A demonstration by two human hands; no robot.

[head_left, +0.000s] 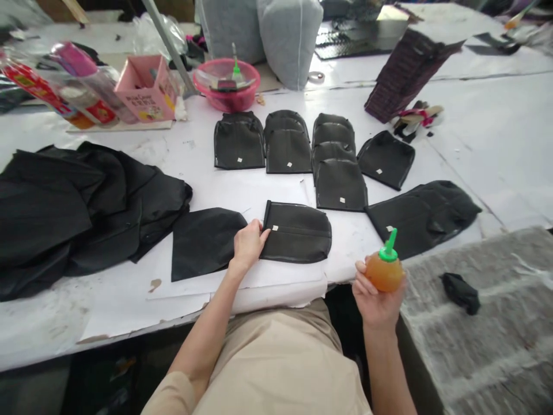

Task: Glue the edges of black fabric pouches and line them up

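Note:
My left hand pinches the left edge of a black fabric pouch, which lies flat with a small white tag near that edge. Partly beneath this hand is another flat black fabric piece with a rounded end. Held up off the table's front edge, my right hand wraps around a round glue bottle of amber liquid with a green nozzle pointing up. A longer black piece rests just beyond the bottle.
Similar black pieces lie in a row across the white table. A heap of black fabric covers the left. Behind stand a pink basket, a pink box, grey cushions and a dark patterned box.

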